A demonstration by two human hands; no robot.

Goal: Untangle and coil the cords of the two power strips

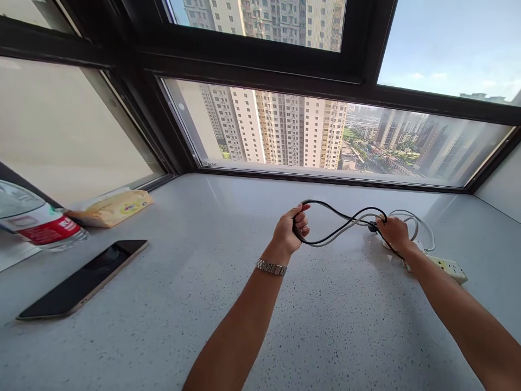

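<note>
A looped bundle of black and grey cables point(341, 227) stretches between my two hands above the pale speckled sill. My left hand point(291, 229), with a metal watch on its wrist, is closed around the left end of the loops. At the other end, my right hand point(394, 232) grips the cables, its fingertips partly hidden. A black plug point(372, 228) hangs just left of my right hand. Under and behind my right forearm lies a white power strip point(450, 267), partly covered by the arm. Its white cord point(429, 231) curls on the sill behind that hand.
To the left, a dark tablet or phone point(87, 279) lies flat. Behind it are a clear bottle with a red label point(49, 225) and a pack of tissues point(118, 208). A black-framed window point(260, 174) borders the far edge of the sill point(325, 326).
</note>
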